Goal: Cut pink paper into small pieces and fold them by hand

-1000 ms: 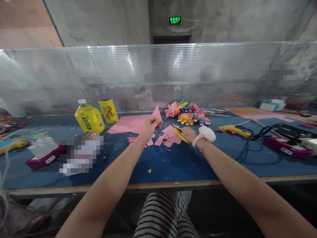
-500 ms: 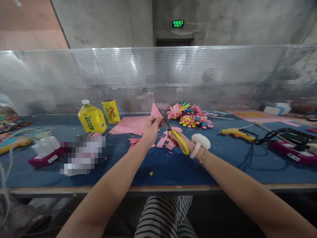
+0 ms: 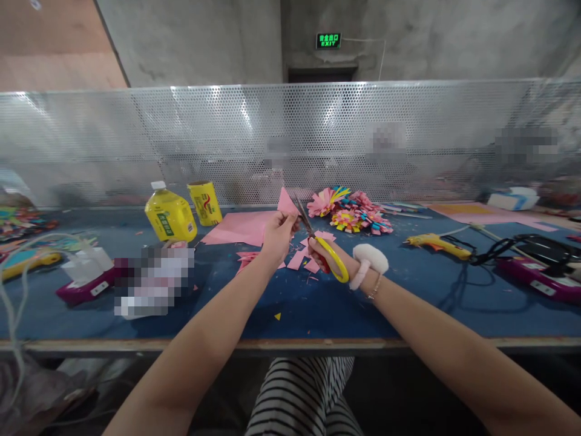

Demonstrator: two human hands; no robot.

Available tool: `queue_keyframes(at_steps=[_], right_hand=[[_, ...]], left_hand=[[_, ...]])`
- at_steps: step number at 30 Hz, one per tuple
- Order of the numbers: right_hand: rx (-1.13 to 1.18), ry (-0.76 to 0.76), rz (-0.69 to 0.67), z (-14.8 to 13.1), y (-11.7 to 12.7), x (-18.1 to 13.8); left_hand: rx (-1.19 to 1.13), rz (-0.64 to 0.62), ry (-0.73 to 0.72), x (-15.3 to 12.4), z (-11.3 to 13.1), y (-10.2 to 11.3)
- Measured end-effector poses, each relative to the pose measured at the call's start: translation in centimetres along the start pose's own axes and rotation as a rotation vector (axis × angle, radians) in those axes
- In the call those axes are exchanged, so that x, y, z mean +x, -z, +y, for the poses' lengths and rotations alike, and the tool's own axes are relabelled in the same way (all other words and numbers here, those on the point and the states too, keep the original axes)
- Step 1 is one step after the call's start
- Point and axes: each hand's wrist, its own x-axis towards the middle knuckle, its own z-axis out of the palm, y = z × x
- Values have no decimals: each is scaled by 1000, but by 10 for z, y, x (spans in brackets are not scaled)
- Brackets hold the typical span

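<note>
My left hand (image 3: pixel 279 233) pinches a folded piece of pink paper (image 3: pixel 285 201), whose pointed tip sticks up above the fingers. In my right hand (image 3: pixel 321 249) are scissors (image 3: pixel 334 261) with yellow and red handles. Their blades point up and left, parted a little, beside the right edge of the paper. Below the hands lie pink paper scraps (image 3: pixel 297 260) on the blue table. Behind my left hand rests a large pink sheet (image 3: pixel 238 229). Paper flowers (image 3: pixel 347 213) in pink, yellow and blue are heaped beyond the scissors.
On the left stand a yellow jug (image 3: pixel 170 215) and a yellow container (image 3: pixel 205 204), with a purple power strip (image 3: pixel 88 287) nearer. To the right lie a yellow glue gun (image 3: pixel 438 245), black cables and another purple strip (image 3: pixel 529 278). A perforated metal screen (image 3: pixel 218 142) borders the table's back.
The scissor blades have parted slightly at the paper's right edge. Both hands stay in nearly the same place, and the view has shifted a little.
</note>
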Motion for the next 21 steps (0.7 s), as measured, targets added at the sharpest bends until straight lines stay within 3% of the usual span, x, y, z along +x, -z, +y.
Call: queue_keyframes(at_steps=[21], right_hand=[[-29, -37, 49, -2, -3, -1]], left_hand=[[53, 6, -20, 1, -2, 3]])
